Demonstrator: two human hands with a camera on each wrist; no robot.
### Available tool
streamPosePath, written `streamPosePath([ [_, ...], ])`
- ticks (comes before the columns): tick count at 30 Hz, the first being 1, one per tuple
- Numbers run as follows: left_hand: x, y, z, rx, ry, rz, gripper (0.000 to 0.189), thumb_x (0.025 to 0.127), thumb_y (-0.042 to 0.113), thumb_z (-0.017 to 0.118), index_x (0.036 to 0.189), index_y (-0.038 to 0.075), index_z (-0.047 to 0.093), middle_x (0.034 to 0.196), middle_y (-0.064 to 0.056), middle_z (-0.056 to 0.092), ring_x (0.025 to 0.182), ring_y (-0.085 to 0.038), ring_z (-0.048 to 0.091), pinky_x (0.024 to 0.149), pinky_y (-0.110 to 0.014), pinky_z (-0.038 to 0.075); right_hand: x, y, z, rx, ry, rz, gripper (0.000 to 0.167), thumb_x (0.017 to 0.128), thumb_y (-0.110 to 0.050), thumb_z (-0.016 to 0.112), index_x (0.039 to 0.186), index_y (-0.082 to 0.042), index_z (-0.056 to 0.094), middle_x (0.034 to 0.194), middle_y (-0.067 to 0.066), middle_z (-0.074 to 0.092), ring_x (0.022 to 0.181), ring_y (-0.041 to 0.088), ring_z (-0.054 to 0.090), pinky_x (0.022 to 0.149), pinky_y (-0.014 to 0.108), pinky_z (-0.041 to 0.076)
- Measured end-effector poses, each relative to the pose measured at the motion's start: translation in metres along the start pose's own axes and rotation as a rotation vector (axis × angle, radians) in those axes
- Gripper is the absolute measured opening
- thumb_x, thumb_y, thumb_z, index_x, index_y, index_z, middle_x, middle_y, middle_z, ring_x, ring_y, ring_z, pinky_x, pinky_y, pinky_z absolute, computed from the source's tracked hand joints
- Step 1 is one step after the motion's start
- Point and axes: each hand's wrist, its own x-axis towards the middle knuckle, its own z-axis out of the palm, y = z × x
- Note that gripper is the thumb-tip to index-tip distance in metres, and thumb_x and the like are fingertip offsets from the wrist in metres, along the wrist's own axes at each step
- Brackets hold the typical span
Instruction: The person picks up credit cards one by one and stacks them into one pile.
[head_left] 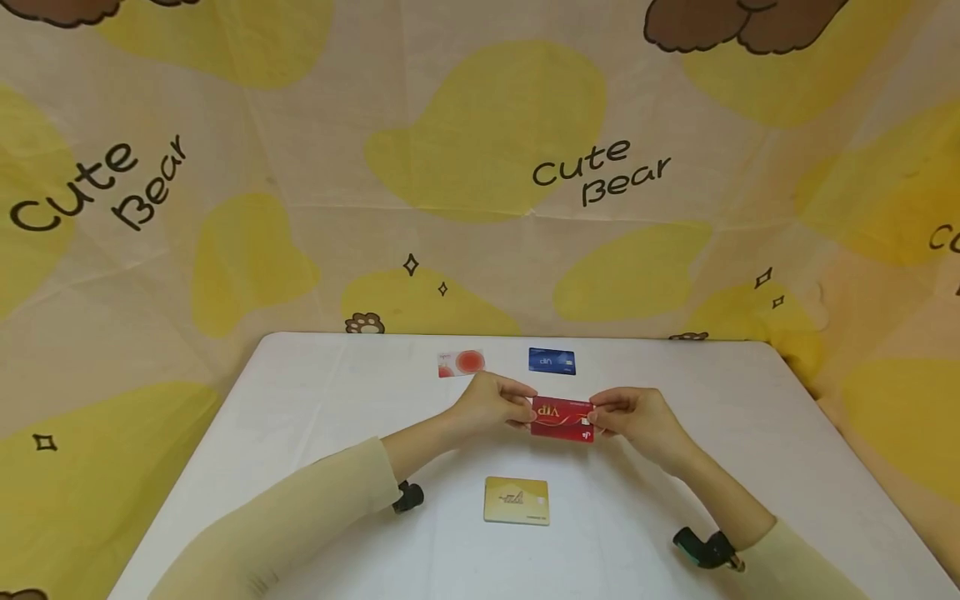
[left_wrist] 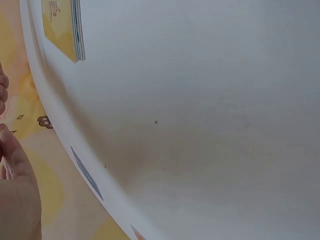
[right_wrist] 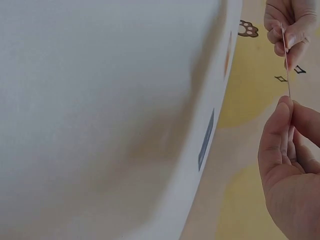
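Observation:
Both hands hold one red VIP card [head_left: 562, 419] above the white table. My left hand [head_left: 491, 403] pinches its left edge between thumb and fingers, and my right hand [head_left: 636, 421] pinches the right edge the same way. In the right wrist view the card [right_wrist: 286, 60] shows edge-on as a thin line between the two hands. Nearer the front lies a gold card [head_left: 516, 501]; the left wrist view shows it as the top of a small stack [left_wrist: 62, 25] of several cards.
On the white table [head_left: 322, 392], toward the back edge, lie a white card with red circles [head_left: 461, 363] and a blue VIP card [head_left: 552, 361], side by side with a gap. A patterned cloth [head_left: 465, 167] hangs behind the table.

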Motion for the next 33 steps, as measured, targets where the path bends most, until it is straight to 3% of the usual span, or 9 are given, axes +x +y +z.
streamPosePath([
  [9, -0.018, -0.007, -0.009, 0.039, 0.019, 0.001, 0.031, 0.088, 0.000, 0.080, 0.117, -0.007, 0.075, 0.089, -0.011, 0.076, 0.076, -0.020, 0.076, 0.075, -0.036, 0.063, -0.003, 0.002, 0.017, 0.026, -0.037, -0.009, 0.028, 0.095, -0.014, 0.079, 0.118, 0.001, 0.074, 0.116, 0.015, 0.072, 0.093, 0.024, 0.069, 0.079, 0.036, 0.063],
  [24, -0.051, -0.016, -0.015, 0.074, 0.016, -0.004, 0.031, 0.089, 0.001, 0.079, 0.118, -0.008, 0.074, 0.085, -0.008, 0.075, 0.074, -0.017, 0.073, 0.075, -0.032, 0.062, -0.012, 0.003, 0.035, 0.059, -0.135, -0.062, 0.029, 0.092, -0.012, 0.081, 0.114, 0.005, 0.074, 0.097, 0.012, 0.076, 0.081, 0.024, 0.071, 0.073, 0.034, 0.063],
  [33, -0.063, -0.026, -0.016, 0.045, 0.011, -0.057, 0.030, 0.090, 0.001, 0.079, 0.118, -0.008, 0.074, 0.081, -0.007, 0.073, 0.070, -0.017, 0.074, 0.073, -0.031, 0.062, -0.015, 0.006, 0.046, 0.052, -0.169, -0.074, 0.026, 0.090, -0.015, 0.084, 0.104, 0.006, 0.075, 0.087, 0.010, 0.076, 0.073, 0.023, 0.071, 0.067, 0.033, 0.062],
])
